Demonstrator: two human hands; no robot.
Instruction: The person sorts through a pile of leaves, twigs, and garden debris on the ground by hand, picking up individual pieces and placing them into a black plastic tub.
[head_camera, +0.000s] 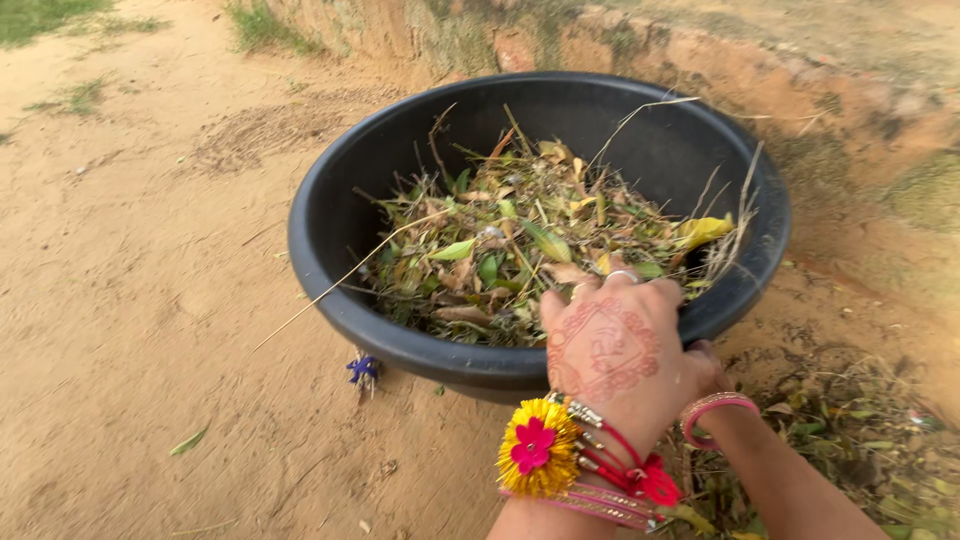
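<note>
Black round plastic tub (330, 250) sat on bare sandy ground (130, 290), filled with dry and green leaves and stalks (500, 240). Left hand (610, 350), hennaed and with bangles at the wrist, lay over the near rim, fingers curled onto it among the leaves. Right hand (705, 360) was mostly hidden behind the left; its grip could not be read. Open ground lay left; an earthen bank (700, 50) closed the far right. Leaf litter (860, 440) lay near right.
</note>
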